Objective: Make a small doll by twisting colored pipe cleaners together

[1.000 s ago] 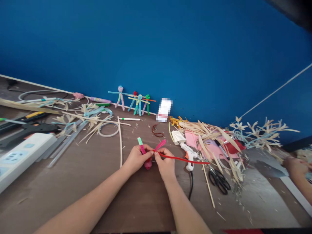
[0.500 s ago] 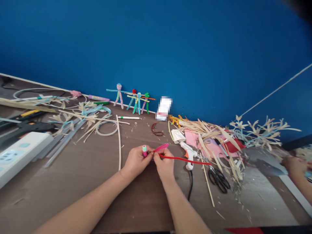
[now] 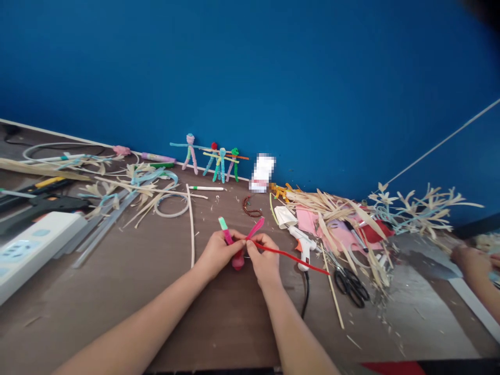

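Observation:
My left hand [image 3: 217, 253] and my right hand [image 3: 264, 260] meet over the brown table [image 3: 128, 291], both closed in a pinch. The left hand grips a pink pipe-cleaner figure [image 3: 237, 259] with a green-tipped limb sticking up to the left and a pink limb up to the right. The right hand pinches a red pipe cleaner [image 3: 291, 255] at the figure's middle; its free end runs right, over a white glue gun [image 3: 303, 245].
Several finished pipe-cleaner figures [image 3: 213, 158] stand against the blue wall. Straw strips and pink paper [image 3: 339, 224] pile up at right, with black scissors [image 3: 351, 286]. A white power strip [image 3: 27, 250], a hoop [image 3: 171, 205] and tools lie at left. Another person's hand [image 3: 474, 265] shows at far right.
The figure turned in my hands: its green-tipped limb and pink limb have tilted back up. The red pipe cleaner's free end has dipped lower to the right.

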Available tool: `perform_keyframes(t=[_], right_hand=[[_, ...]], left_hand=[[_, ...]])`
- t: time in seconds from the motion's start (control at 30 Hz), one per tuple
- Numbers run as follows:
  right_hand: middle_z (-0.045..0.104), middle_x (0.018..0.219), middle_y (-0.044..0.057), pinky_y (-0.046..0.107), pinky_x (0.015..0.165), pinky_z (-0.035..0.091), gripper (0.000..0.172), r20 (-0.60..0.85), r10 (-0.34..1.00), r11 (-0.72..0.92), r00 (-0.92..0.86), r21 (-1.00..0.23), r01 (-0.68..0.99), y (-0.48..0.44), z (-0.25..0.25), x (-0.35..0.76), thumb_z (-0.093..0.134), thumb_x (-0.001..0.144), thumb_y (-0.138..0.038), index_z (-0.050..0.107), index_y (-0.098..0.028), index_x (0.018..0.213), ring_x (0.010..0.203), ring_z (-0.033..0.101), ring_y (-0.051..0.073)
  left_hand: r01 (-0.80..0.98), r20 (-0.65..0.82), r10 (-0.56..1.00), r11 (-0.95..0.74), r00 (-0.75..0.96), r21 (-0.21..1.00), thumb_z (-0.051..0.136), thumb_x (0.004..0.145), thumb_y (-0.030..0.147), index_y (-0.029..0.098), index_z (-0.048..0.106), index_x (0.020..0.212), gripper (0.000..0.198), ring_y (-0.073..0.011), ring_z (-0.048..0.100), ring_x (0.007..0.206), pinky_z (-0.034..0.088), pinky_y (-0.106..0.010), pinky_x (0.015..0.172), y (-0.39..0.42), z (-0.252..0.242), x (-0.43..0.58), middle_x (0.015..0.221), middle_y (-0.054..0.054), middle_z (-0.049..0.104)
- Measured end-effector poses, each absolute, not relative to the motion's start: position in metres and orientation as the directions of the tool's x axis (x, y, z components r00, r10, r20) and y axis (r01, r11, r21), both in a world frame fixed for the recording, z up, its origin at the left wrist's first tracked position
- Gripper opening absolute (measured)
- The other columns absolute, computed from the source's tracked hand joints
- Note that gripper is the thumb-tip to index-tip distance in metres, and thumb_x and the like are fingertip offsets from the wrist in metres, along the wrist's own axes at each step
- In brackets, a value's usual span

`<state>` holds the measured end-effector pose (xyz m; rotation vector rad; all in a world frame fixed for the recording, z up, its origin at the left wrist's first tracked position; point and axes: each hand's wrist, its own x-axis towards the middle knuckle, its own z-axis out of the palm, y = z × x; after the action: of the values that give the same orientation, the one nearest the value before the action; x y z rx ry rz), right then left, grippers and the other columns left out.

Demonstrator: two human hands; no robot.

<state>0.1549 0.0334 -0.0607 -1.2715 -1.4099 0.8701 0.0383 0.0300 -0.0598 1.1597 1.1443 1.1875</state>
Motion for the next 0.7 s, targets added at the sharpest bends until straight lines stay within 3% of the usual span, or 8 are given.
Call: perform_keyframes(t=[0.17,0.37,0.7], right_hand=[[0.051,0.052,-0.004,0.021,0.053,0.039,0.012,0.157,0.986,0.143,0.047,-0.965,0.222,0.0353,-0.0596,0.1578,0.054,0.067,-0.021,0.051,-0.016,0.057,0.051,0.047,0.010],[0.053,0.053,-0.004,0.022,0.052,0.041,0.011,0.099,0.995,0.098,0.018,-0.993,0.062,0.0370,-0.0656,0.1595,0.055,0.068,-0.022,0.051,-0.016,0.060,0.050,0.051,0.010],[0.055,0.055,-0.004,0.023,0.052,0.045,0.007,0.124,0.991,0.120,-0.048,-0.990,-0.074,0.0350,-0.0662,0.1589,0.058,0.068,-0.020,0.053,-0.016,0.064,0.050,0.053,0.010]], left_hand=[[-0.225,-0.094,0.991,0.113,0.095,0.968,0.062,0.060,0.022,0.011,0.063,0.069,0.014,-0.0106,0.053,0.049,0.042,-0.022,0.055,0.0308,-0.0526,0.0336,0.051,0.001,0.060],[-0.385,-0.200,0.959,0.265,0.201,0.884,0.065,0.060,0.029,0.011,0.060,0.065,0.019,-0.0129,0.058,0.051,0.042,-0.024,0.056,0.0330,-0.0550,0.0306,0.054,0.000,0.062],[-0.406,-0.221,0.935,0.323,0.277,0.855,0.068,0.059,0.029,0.012,0.056,0.063,0.021,-0.0118,0.057,0.053,0.042,-0.023,0.056,0.0327,-0.0527,0.0278,0.054,-0.001,0.062]])
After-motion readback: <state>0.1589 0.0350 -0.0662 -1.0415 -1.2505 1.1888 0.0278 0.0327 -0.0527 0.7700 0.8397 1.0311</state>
